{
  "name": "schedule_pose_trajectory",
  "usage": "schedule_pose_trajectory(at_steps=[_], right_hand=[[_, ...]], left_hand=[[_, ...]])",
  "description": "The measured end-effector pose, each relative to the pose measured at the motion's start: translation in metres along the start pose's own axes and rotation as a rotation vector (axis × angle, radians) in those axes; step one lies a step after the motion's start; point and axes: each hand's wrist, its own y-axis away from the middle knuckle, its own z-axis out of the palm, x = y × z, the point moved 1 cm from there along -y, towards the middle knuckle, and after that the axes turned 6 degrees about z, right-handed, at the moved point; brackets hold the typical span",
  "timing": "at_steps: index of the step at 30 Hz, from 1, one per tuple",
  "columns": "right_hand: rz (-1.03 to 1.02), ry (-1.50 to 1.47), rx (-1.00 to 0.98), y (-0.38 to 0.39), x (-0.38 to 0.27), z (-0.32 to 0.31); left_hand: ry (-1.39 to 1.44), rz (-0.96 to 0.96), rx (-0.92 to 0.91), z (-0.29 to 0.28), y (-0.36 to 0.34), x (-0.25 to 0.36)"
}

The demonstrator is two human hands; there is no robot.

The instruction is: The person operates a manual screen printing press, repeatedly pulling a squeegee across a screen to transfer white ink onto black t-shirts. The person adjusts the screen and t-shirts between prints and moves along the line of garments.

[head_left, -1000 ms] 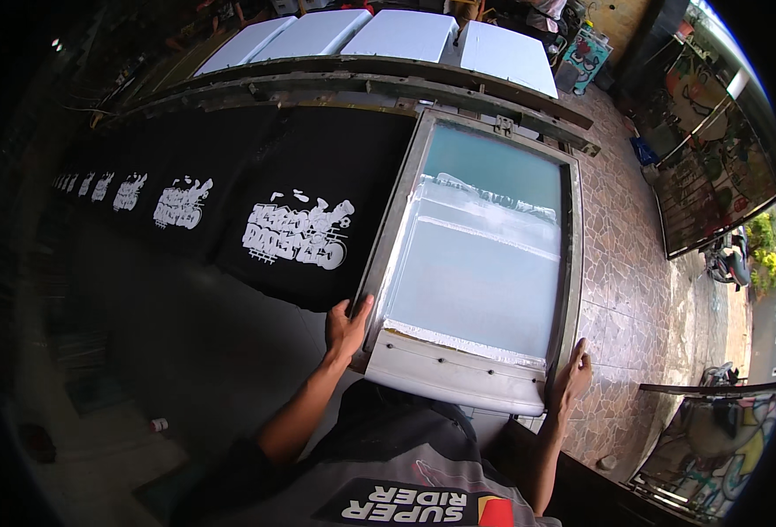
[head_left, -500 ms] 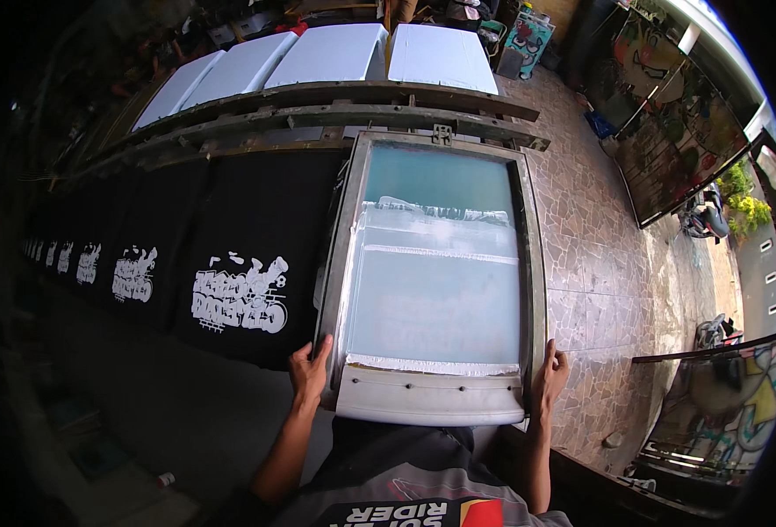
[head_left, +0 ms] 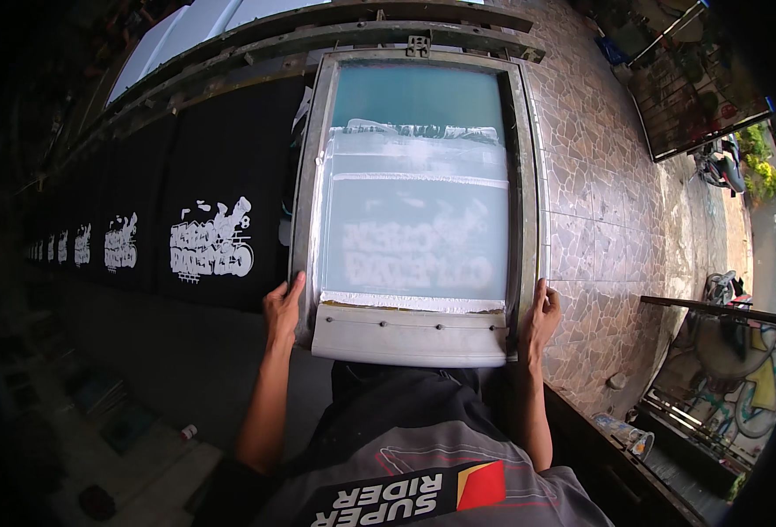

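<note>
Both my hands hold a metal-framed printing screen (head_left: 304,220) by its long sides, close to its near end. My left hand (head_left: 281,309) is closed round the left rail, thumb along it. On the opposite rail is my right hand (head_left: 540,318), gripping with its fingers partly hidden. Pale blue mesh (head_left: 410,206) fills the frame, and a faint lettered design shows through it. White ink (head_left: 405,143) is smeared across the mesh toward the far end, with another white line near the front. A grey squeegee (head_left: 410,335) with bolts along it lies across the near end.
Left of the screen, black fabric panels (head_left: 221,158) with white prints run away in a row. Metal rails (head_left: 353,37) cross beyond, with white panels (head_left: 252,10) behind. Stone-patterned tiled floor (head_left: 590,220) lies to the right, with painted boards (head_left: 730,378) farther over.
The whole scene sits higher in the picture. The design shows more clearly through the mesh, and a sliver of white appears at the screen's far left edge. Both hands keep their hold.
</note>
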Motion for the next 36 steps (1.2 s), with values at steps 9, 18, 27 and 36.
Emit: schedule_pose_trajectory(at_steps=[9,18,27,36], right_hand=[[-0.319,-0.035,-0.073,0.008,0.002,-0.002],[-1.308,0.783,-0.585,0.107,-0.040,-0.034],[-1.211,0.763,-0.762,0.088,-0.080,-0.026],[-1.206,0.658,-0.485,0.065,-0.095,-0.002]], left_hand=[[-0.010,0.123,0.059,0.006,0.002,-0.008],[-0.068,0.413,0.383,0.001,0.082,-0.006],[-0.382,1.048,-0.118,-0.007,0.118,0.057],[-0.705,1.074,-0.436,0.006,0.045,0.073]])
